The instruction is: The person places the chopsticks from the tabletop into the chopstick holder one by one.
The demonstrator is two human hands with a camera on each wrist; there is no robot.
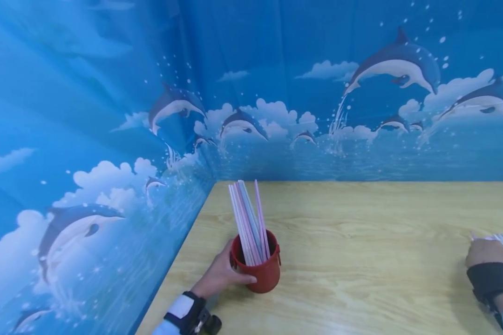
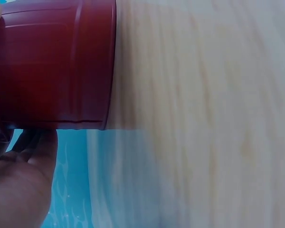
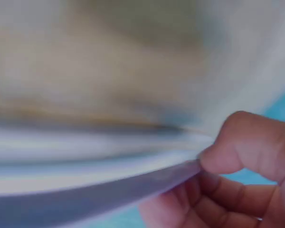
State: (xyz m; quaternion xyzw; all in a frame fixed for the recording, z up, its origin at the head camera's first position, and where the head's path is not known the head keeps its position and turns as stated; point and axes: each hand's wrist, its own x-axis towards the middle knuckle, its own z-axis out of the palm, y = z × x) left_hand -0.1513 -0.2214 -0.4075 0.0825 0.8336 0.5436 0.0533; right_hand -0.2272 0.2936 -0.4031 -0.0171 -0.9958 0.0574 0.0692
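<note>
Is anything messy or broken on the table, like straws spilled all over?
Nothing looks spilled or broken. The red cup stands upright on the wooden table, held by the left hand, with its straws leaning neatly inside. More straws lie bunched at the right hand, whose fingers curl on them.

Looked everywhere and there's nothing to read here, no words, labels, brand marks or numbers. The red cup [image 1: 257, 272] near the left edge of the table [image 1: 360, 260] has plain ribbed sides with no logo, even up close in the left wrist view, and the straws [image 1: 249, 223] in it are unprinted. The blue backdrop [image 1: 109, 116] is only dolphins and clouds, no lettering.
</note>
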